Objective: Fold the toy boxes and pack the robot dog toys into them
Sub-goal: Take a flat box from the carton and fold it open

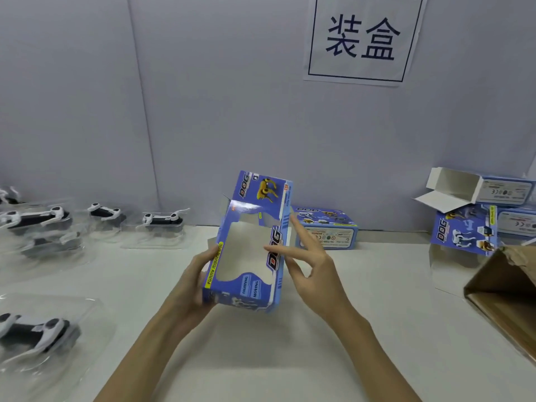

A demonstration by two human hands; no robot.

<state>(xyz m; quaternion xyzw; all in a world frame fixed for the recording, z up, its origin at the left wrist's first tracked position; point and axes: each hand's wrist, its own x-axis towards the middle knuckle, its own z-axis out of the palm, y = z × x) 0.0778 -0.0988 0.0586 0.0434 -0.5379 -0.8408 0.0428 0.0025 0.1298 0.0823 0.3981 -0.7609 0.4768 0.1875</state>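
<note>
Left hand (200, 281) grips the blue toy box (249, 250) above the desk (362, 300); right hand (307, 265), fingers spread open, touches its side.

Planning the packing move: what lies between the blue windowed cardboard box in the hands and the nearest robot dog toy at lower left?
Nothing visible: only bare white table separates the blue windowed cardboard box from the black-and-white robot dog toy.

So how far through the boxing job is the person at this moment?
Early. Done: a few blue printed toy boxes sit by the wall, contents not visible. In hand: the left hand grips a blue windowed cardboard box, still empty, while the right hand touches its side. Left: white-and-black robot dog toys in clear plastic trays wait unpacked.
</note>
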